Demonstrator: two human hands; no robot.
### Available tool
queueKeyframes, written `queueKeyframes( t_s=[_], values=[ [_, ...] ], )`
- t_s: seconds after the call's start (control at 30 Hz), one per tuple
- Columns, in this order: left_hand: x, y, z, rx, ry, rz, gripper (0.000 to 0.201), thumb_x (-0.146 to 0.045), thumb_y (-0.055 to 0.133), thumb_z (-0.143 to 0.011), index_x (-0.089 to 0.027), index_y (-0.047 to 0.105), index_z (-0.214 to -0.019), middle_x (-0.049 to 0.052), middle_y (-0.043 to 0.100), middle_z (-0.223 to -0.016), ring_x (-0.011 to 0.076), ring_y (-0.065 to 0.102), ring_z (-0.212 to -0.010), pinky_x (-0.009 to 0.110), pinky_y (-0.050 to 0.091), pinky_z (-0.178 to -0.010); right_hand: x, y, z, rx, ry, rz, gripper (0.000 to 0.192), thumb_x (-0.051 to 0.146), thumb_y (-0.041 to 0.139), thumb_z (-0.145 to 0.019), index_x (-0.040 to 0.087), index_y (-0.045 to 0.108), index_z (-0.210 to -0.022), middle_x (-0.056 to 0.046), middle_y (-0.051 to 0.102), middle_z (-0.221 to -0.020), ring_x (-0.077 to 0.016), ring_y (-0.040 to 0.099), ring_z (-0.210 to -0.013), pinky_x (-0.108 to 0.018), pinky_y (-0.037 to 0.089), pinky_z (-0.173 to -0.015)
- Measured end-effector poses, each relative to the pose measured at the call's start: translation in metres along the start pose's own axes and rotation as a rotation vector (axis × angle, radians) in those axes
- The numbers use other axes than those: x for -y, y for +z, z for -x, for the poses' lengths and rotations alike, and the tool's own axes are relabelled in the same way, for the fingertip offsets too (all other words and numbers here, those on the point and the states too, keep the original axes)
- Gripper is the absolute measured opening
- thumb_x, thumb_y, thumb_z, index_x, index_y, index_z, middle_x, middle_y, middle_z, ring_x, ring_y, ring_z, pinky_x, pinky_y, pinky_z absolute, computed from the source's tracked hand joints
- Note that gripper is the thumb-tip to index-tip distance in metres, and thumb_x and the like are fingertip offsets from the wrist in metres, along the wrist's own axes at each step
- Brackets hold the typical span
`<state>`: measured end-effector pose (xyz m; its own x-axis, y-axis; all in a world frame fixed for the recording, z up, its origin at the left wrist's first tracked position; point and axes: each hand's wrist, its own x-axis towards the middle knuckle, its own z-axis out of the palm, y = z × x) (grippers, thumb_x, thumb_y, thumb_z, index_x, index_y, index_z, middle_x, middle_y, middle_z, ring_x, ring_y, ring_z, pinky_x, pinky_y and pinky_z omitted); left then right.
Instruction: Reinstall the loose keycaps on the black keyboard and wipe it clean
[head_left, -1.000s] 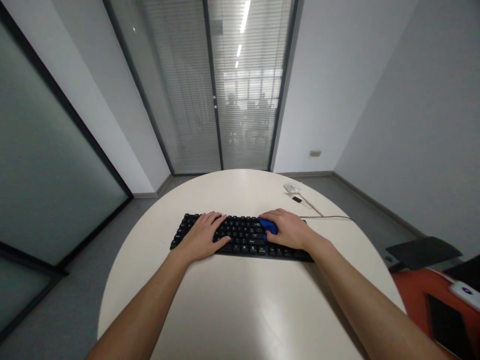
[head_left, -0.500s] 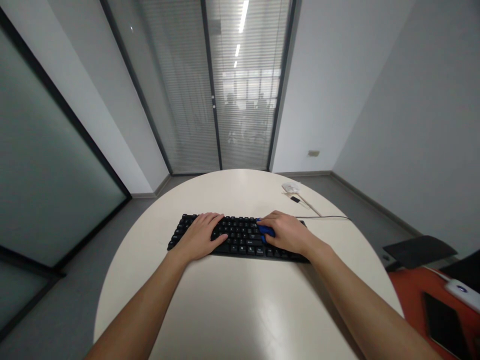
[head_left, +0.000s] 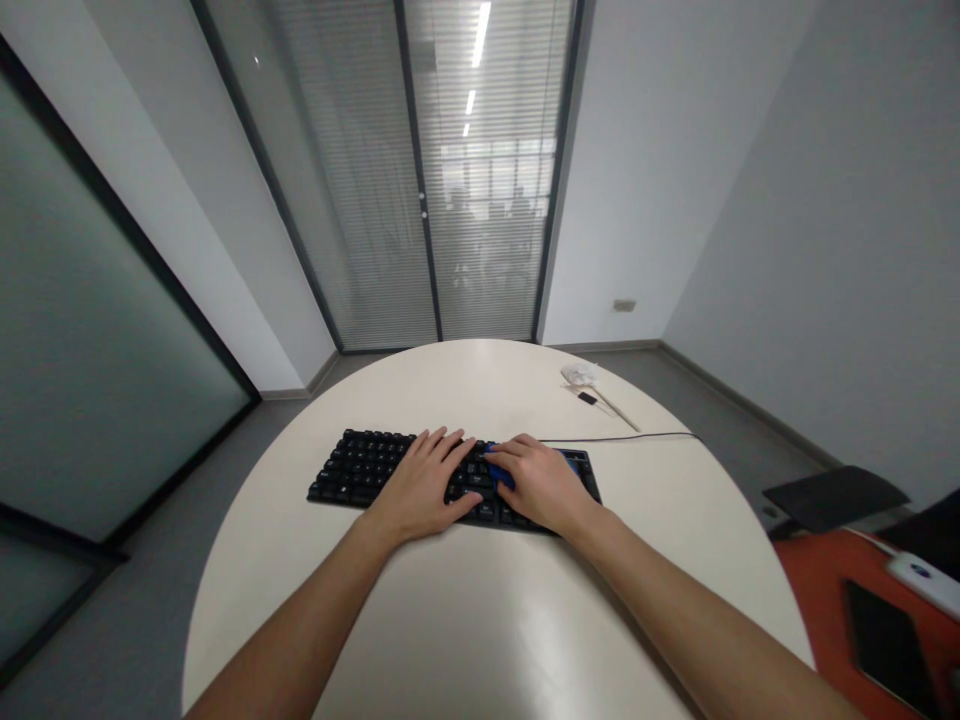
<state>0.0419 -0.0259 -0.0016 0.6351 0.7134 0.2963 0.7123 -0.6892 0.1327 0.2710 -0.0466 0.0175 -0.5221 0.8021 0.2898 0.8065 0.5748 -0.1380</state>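
Note:
A black keyboard lies slightly askew across the round table. My left hand rests over its middle, palm down, fingers spread and thumb out near the front edge. Right of it, my right hand is curled around a small blue object and holds it down against the keys. Most of that object is hidden under the fingers, so its kind cannot be made out. Both hands cover part of the keys.
A thin black cable runs behind the keyboard to the table's right edge. Farther back lie a stick, crumpled clear plastic and a small black tag. At right, a phone lies on an orange seat.
The keyboard has shifted left and turned slightly. My left hand has slid right along it. My right hand has moved left with the blue object, and the hands are closer together.

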Motion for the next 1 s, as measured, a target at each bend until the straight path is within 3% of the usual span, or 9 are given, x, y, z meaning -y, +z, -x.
queueKeyframes(
  t_s=[0.13, 0.3, 0.6, 0.7, 0.87, 1.0],
  values=[
    [-0.003, 0.002, 0.001, 0.047, 0.001, 0.014, 0.072, -0.061, 0.051, -0.092, -0.024, 0.036, -0.152, 0.01, 0.04, -0.155, 0.033, 0.033, -0.144, 0.052, 0.025, -0.12, 0.002, 0.0, -0.002, 0.007, -0.03, -0.044, 0.032, 0.016, 0.062, -0.083, 0.017, 0.071, -0.113, -0.01, 0.072, -0.113, -0.0252, 0.059, -0.109, -0.037, 0.048, -0.097],
    [0.0, 0.001, 0.0, 0.021, 0.0, 0.015, 0.061, -0.055, 0.051, -0.095, -0.026, 0.042, -0.148, 0.008, 0.045, -0.151, 0.0313, 0.038, -0.139, 0.052, 0.027, -0.119, -0.006, -0.013, 0.001, 0.076, -0.131, -0.152, 0.033, 0.013, 0.062, -0.076, 0.02, 0.074, -0.107, -0.006, 0.074, -0.107, -0.0223, 0.063, -0.1, -0.032, 0.049, -0.095],
    [-0.003, 0.0, -0.003, -0.001, 0.009, 0.029, 0.056, -0.048, 0.053, -0.095, -0.025, 0.045, -0.146, 0.009, 0.047, -0.148, 0.0302, 0.042, -0.136, 0.05, 0.029, -0.118, -0.007, -0.037, 0.01, 0.224, -0.17, -0.266, 0.034, 0.014, 0.062, -0.071, 0.024, 0.076, -0.1, -0.002, 0.076, -0.098, -0.0207, 0.069, -0.09, -0.028, 0.051, -0.084],
    [-0.003, 0.0, -0.003, -0.001, 0.009, 0.018, 0.056, -0.048, 0.053, -0.095, -0.023, 0.045, -0.145, 0.009, 0.048, -0.147, 0.03, 0.042, -0.135, 0.049, 0.029, -0.117, -0.017, -0.042, 0.012, 0.188, -0.113, -0.333, 0.036, 0.014, 0.061, -0.071, 0.025, 0.076, -0.102, -0.001, 0.076, -0.101, -0.0195, 0.069, -0.09, -0.028, 0.05, -0.086],
    [-0.005, -0.001, -0.003, -0.013, 0.013, 0.02, 0.056, -0.05, 0.051, -0.096, -0.024, 0.046, -0.145, 0.009, 0.049, -0.146, 0.0297, 0.043, -0.134, 0.049, 0.03, -0.117, -0.042, -0.039, 0.013, -0.069, 0.093, -0.311, 0.034, 0.016, 0.058, -0.079, 0.022, 0.072, -0.109, -0.004, 0.074, -0.11, -0.0214, 0.066, -0.102, -0.034, 0.048, -0.095],
    [-0.005, -0.002, -0.003, -0.011, 0.009, 0.019, 0.055, -0.049, 0.051, -0.096, -0.024, 0.045, -0.145, 0.009, 0.049, -0.146, 0.03, 0.042, -0.134, 0.05, 0.03, -0.117, -0.051, -0.031, 0.013, 0.005, 0.133, -0.227, 0.035, 0.03, 0.061, -0.084, 0.021, 0.07, -0.116, -0.007, 0.073, -0.114, -0.0254, 0.065, -0.106, -0.038, 0.048, -0.096]
  ],
)
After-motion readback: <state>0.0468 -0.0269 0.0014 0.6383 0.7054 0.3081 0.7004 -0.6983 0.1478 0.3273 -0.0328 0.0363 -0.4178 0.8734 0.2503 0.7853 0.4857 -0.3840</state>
